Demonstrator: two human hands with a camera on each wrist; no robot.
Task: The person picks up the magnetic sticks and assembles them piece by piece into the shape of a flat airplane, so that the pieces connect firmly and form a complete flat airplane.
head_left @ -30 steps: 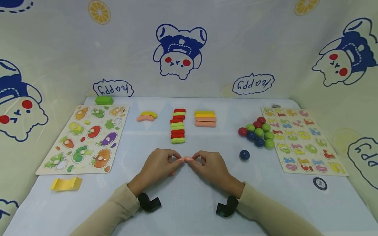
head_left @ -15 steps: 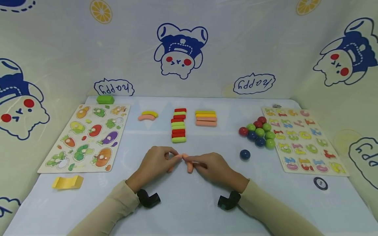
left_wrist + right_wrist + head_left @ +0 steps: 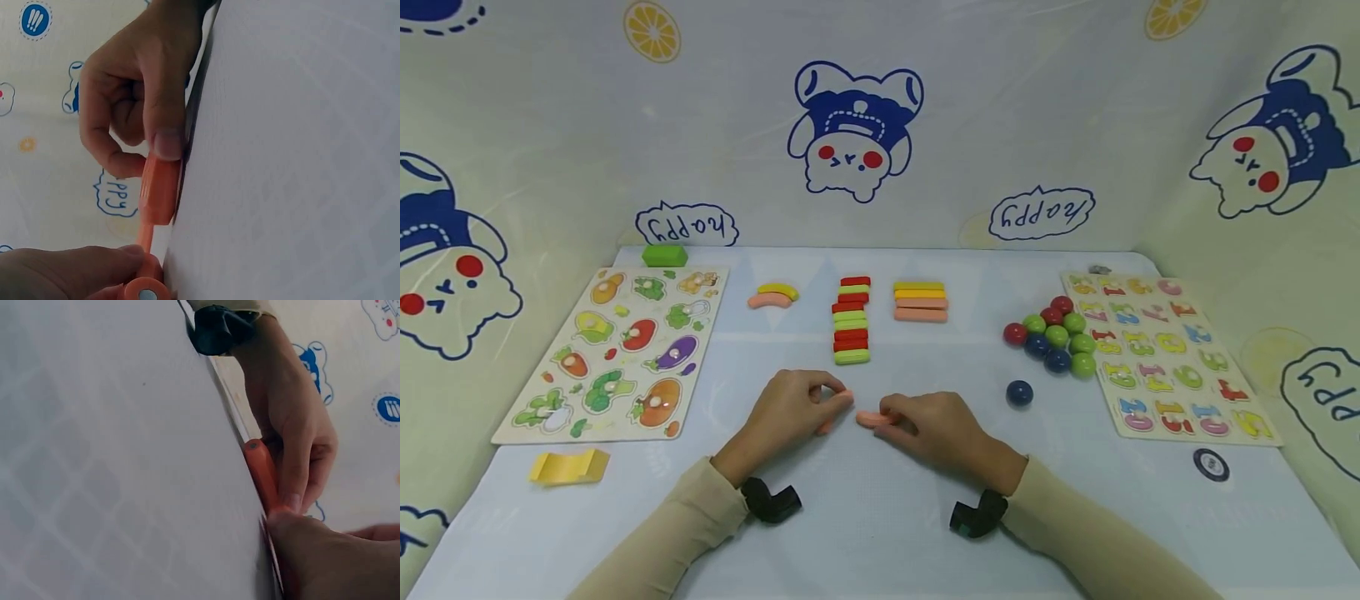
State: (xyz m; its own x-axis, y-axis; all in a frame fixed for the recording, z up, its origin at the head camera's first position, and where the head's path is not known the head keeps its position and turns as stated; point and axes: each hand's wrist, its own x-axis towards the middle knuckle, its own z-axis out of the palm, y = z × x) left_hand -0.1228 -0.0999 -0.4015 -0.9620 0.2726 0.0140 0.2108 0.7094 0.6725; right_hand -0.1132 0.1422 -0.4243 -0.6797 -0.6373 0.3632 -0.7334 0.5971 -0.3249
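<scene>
My left hand (image 3: 790, 412) pinches a salmon-pink magnetic stick (image 3: 825, 427) between thumb and fingers, just left of the table's middle. A silvery disc shows in the end of this magnetic stick (image 3: 147, 291) in the left wrist view. Across a small gap, my right hand (image 3: 936, 429) pinches a second salmon-pink magnetic stick (image 3: 869, 419), whose free end points left. Both hands are low over the table, and the fingers hide part of each stick. Beyond them lie a column of red and green sticks (image 3: 851, 325) and a stack of yellow and pink sticks (image 3: 921, 302).
One curved yellow and one curved pink stick (image 3: 771, 301) lie back left. A vegetable puzzle board (image 3: 572, 317) is at left, another puzzle board (image 3: 1157, 362) at right. Red, green and blue balls (image 3: 1057, 337) cluster by it; a blue ball (image 3: 1019, 393) sits apart.
My hands, touching at first, have moved slightly apart. The right hand's stick has turned from pointing toward me to pointing left. The left hand keeps its stick nearly in place.
</scene>
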